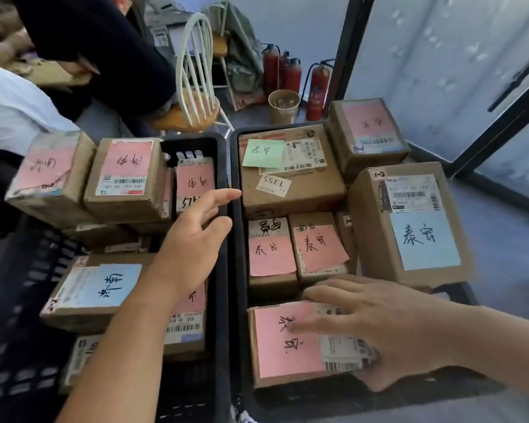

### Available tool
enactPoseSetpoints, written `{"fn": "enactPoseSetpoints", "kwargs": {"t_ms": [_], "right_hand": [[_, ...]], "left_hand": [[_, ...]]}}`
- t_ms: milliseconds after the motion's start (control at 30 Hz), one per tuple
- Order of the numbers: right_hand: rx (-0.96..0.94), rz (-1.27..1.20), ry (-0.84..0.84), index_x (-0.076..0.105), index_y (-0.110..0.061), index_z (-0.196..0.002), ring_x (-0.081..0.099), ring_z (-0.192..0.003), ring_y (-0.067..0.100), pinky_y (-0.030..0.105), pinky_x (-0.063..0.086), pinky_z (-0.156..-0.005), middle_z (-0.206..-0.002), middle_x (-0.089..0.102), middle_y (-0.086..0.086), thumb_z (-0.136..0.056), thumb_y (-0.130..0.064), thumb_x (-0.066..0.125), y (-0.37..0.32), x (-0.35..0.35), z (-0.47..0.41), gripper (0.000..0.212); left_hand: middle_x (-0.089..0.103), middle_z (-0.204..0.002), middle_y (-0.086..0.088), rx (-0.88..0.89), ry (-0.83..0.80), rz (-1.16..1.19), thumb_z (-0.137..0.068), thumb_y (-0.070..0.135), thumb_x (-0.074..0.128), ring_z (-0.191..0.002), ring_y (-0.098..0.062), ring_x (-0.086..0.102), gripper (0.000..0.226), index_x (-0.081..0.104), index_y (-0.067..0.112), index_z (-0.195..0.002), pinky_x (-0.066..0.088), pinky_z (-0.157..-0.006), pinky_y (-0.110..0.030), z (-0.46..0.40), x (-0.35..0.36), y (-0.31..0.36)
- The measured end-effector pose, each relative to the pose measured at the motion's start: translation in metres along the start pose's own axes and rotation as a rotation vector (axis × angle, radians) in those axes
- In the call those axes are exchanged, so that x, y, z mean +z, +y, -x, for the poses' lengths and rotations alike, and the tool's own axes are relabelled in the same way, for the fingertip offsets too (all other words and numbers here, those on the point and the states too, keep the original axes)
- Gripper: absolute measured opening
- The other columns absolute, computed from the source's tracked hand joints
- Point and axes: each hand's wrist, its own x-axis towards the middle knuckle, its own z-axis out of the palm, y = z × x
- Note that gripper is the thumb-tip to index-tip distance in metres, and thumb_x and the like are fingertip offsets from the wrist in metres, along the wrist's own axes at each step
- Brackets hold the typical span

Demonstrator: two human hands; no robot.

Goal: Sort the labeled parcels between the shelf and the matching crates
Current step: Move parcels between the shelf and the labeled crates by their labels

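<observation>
Two black crates (230, 166) sit side by side, each packed with brown cardboard parcels bearing pink, blue or green handwritten notes. The left hand (196, 239) hovers open above the left crate; the right hand (370, 325) rests, fingers spread, on the nearest pink-labeled parcel (284, 343) in the right crate.

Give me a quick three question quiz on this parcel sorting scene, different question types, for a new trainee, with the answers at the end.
1. True or false: the right hand lies on a parcel with a pink label in the right crate.
2. Multiple choice: the label on the big parcel at the back of the right crate is A) blue, B) green, C) pink.
3. Fill in: behind the crates stand red fire ______.

Key: 1 true. 2 B. 3 extinguishers.
</observation>
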Motion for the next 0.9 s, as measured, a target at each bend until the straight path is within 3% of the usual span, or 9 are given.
{"fn": "enactPoseSetpoints", "kwargs": {"t_ms": [33,167,300,400,467,567,667,767,900], "right_hand": [[0.051,0.057,0.091,-0.014,-0.065,-0.154,0.0,-0.16,0.017,0.023,-0.024,-0.107,-0.173,0.003,-0.008,-0.091,-0.063,0.064,-0.008,-0.018,-0.024,0.1],[-0.022,0.149,0.202,-0.012,-0.057,-0.159,-0.011,-0.162,0.016,0.039,-0.021,-0.119,-0.176,-0.002,-0.005,-0.093,-0.08,0.045,-0.009,-0.024,-0.017,0.091],[-0.017,0.111,0.496,0.004,-0.054,-0.162,-0.003,-0.161,0.007,0.036,-0.005,-0.129,-0.174,0.009,-0.015,-0.094,-0.083,0.036,-0.022,-0.066,-0.009,0.081],[0.057,0.011,0.782,0.014,-0.052,-0.161,0.009,-0.159,0.007,0.037,0.013,-0.13,-0.17,0.018,-0.018,-0.087,-0.083,0.043,-0.034,-0.101,-0.017,0.085],[0.038,-0.103,0.897,0.013,-0.054,-0.16,0.012,-0.155,0.003,0.03,0.019,-0.124,-0.167,0.016,-0.024,-0.085,-0.083,0.046,-0.046,-0.115,-0.031,0.087],[-0.086,-0.271,0.922,0.013,-0.058,-0.158,0.017,-0.151,-0.003,0.023,0.023,-0.113,-0.163,0.016,-0.032,-0.085,-0.081,0.05,-0.077,-0.125,-0.05,0.085],[-0.231,-0.314,0.884,0.014,-0.06,-0.157,0.016,-0.151,-0.007,0.024,0.025,-0.117,-0.159,0.016,-0.038,-0.086,-0.078,0.055,-0.121,-0.126,-0.062,0.084],[-0.365,-0.28,0.805,0.011,-0.062,-0.157,0.011,-0.154,-0.007,0.028,0.023,-0.123,-0.163,0.013,-0.037,-0.083,-0.08,0.054,-0.176,-0.123,-0.066,0.087],[-0.512,-0.134,0.686,0.008,-0.059,-0.158,0.006,-0.156,-0.002,0.03,0.021,-0.124,-0.167,0.011,-0.029,-0.085,-0.078,0.052,-0.267,-0.1,-0.055,0.088]], "left_hand": [[0.051,-0.143,0.031,-0.005,0.016,0.003,-0.106,0.021,0.046,-0.142,0.004,0.04,0.044,0.057,0.053,-0.134,0.031,-0.117,-0.031,0.0,0.002,0.003],[0.052,-0.145,0.026,0.003,0.09,-0.011,-0.106,0.023,0.048,-0.142,0.004,0.041,0.044,0.056,0.056,-0.133,0.032,-0.115,-0.031,0.009,0.008,0.016],[0.056,-0.141,0.03,0.052,0.236,-0.012,-0.106,0.029,0.048,-0.138,0.009,0.043,0.038,0.058,0.058,-0.128,0.035,-0.113,-0.03,0.032,0.005,0.035],[0.058,-0.124,0.043,0.046,0.404,0.009,-0.106,0.033,0.048,-0.12,0.029,0.044,0.032,0.06,0.055,-0.126,0.036,-0.095,-0.011,0.062,0.0,0.05],[0.057,-0.121,0.044,0.029,0.507,0.0,-0.106,0.036,0.047,-0.11,0.035,0.044,0.031,0.059,0.055,-0.128,0.037,-0.085,-0.009,0.088,-0.004,0.054],[0.05,-0.135,0.04,0.012,0.681,-0.057,-0.105,0.05,0.048,-0.119,0.033,0.039,0.033,0.051,0.061,-0.136,0.037,-0.092,-0.014,0.138,-0.019,0.054],[0.046,-0.14,0.044,-0.003,0.87,-0.131,-0.101,0.062,0.044,-0.13,0.021,0.041,0.04,0.045,0.063,-0.141,0.039,-0.104,-0.022,0.201,-0.033,0.054],[0.034,-0.126,0.065,-0.022,1.023,-0.215,-0.091,0.062,0.04,-0.117,0.041,0.027,0.052,0.046,0.058,-0.143,0.031,-0.096,-0.005,0.279,-0.04,0.056],[0.036,-0.133,0.057,-0.079,1.187,-0.298,-0.098,0.064,0.048,-0.125,0.036,0.027,0.044,0.047,0.056,-0.141,0.023,-0.099,0.0,0.396,-0.035,0.046]]}}
